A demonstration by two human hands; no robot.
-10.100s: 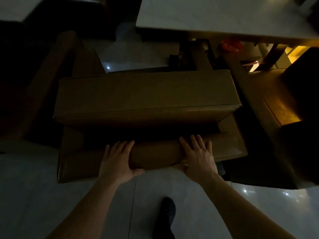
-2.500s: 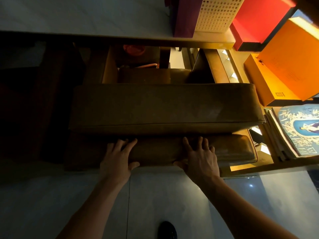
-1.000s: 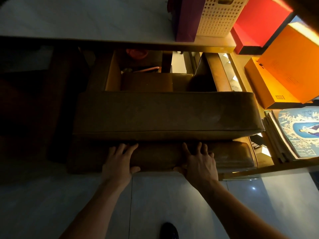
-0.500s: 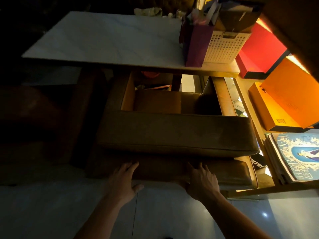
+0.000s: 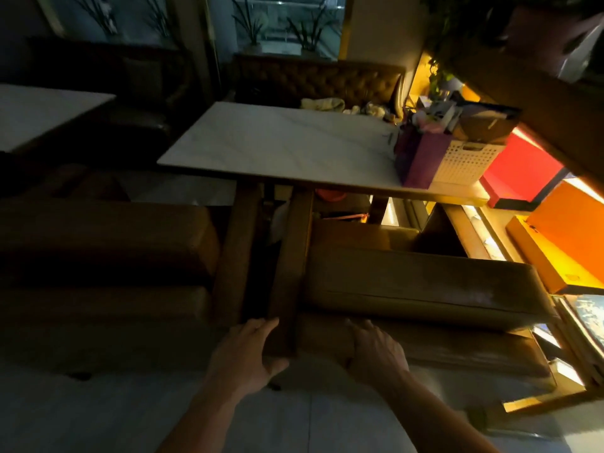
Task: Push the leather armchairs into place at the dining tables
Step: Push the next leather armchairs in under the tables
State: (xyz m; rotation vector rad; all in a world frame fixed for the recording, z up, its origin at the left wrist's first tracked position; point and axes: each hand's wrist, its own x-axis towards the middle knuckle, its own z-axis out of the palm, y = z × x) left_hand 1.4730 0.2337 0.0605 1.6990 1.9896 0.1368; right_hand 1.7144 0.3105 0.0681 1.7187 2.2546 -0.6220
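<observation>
Two brown leather armchairs stand side by side at a white marble dining table (image 5: pixel 281 142). The right armchair (image 5: pixel 425 289) has its seat partly under the tabletop. The left armchair (image 5: pixel 98 250) lies in deep shadow. My left hand (image 5: pixel 242 354) is at the rear end of the right armchair's left wooden armrest (image 5: pixel 289 256), fingers spread, gripping nothing. My right hand (image 5: pixel 376 351) lies flat with its fingers apart on the lower back roll of the right armchair, near its left end.
A purple bag (image 5: pixel 421 158) and a white perforated basket (image 5: pixel 467 161) sit on the table's right end. Red and orange boxes (image 5: pixel 555 223) fill lit shelving at the right. A tufted bench (image 5: pixel 317 80) stands behind the table, and a second table (image 5: pixel 39 112) at far left.
The view has lifted and swung left, bringing the tabletop and left armchair into sight. Both hands have shifted from the middle of the right armchair's back to its left end.
</observation>
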